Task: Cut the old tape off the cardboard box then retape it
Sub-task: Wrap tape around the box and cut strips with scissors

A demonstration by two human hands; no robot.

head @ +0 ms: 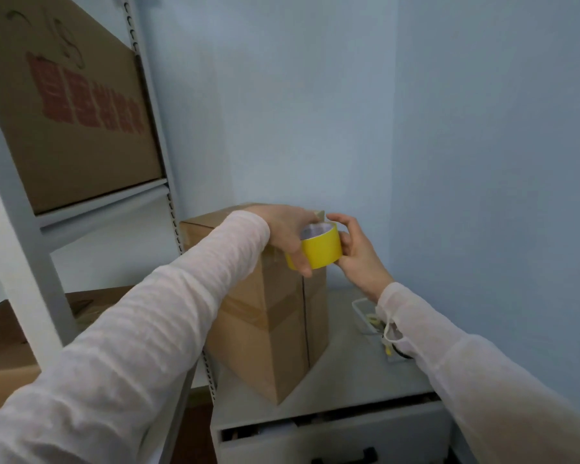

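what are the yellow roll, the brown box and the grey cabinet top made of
Yellow tape roll: smooth, slightly glossy film, probably plastic; pale inner core. Tall brown box: matte cardboard, with shinier tape bands. Grey cabinet top: flat matte surface, painted or laminated board; cannot tell.

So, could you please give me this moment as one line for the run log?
left hand: grips tape roll | right hand: holds tape roll | tape roll: at box top edge | box: upright on cabinet

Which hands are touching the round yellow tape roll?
Touching, both: head view shows left hand curled over the yellow tape roll, right hand pinching its side.
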